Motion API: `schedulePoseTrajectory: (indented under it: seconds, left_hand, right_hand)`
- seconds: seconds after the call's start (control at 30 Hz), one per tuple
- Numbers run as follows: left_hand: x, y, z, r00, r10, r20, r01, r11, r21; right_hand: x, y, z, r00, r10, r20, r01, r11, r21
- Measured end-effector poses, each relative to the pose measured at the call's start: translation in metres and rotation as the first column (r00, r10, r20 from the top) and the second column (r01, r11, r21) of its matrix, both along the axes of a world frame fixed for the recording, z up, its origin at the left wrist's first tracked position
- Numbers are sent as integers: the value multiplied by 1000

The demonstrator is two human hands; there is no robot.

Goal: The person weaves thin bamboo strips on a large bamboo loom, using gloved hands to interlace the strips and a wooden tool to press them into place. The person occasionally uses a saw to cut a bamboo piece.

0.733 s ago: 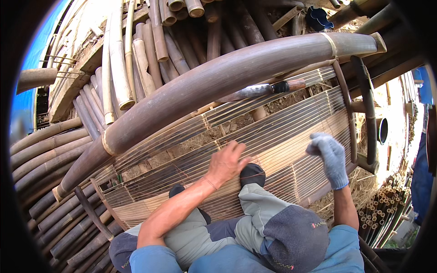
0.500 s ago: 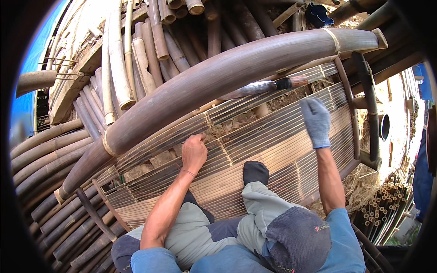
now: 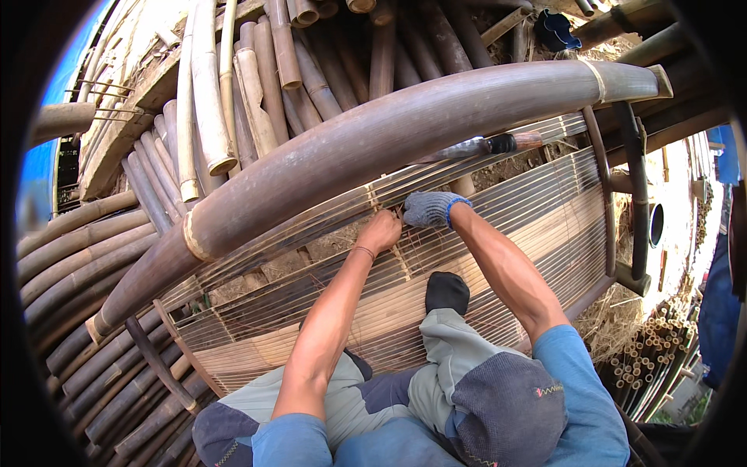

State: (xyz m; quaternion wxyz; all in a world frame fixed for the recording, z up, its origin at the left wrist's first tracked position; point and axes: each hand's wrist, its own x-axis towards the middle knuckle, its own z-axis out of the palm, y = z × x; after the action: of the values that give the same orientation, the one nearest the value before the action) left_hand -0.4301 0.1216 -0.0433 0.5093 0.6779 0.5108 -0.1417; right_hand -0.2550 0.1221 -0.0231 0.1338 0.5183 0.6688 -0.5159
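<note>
Two hands (image 3: 380, 231) (image 3: 426, 210) are close together over bamboo slats (image 3: 520, 226).

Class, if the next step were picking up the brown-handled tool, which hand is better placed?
Probably the right hand: it appears nearer the brown-handled tool and wears a grey glove. The bare left hand lies farther left.

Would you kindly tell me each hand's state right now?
Left hand: closed, fingers curled; anything held cannot be told.
Right hand: gloved; open or closed cannot be told.
</note>
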Motion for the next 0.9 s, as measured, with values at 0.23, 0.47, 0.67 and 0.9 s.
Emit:
schedulePoseTrajectory:
  seconds: [0.23, 0.47, 0.67, 0.9]
  left_hand:
    - [10, -34, 34, 890, 451, 62, -446, 838, 314]
    - [-31, -21, 72, 787, 487, 379, -525, 851, -6]
    - [-22, -4, 92, 744, 505, 438, -341, 850, -401]
    - [-17, -10, 94, 883, 377, 281, -361, 926, -108]
  right_hand:
    - [0, -29, 48, 953, -248, 175, 203, 949, 240]
    - [39, -97, 120, 626, -769, -135, 415, 182, 891]
    - [-9, -104, 96, 833, -439, -338, 522, 420, 742]
    - [46, -227, 118, 483, -844, -231, 794, 534, -291]
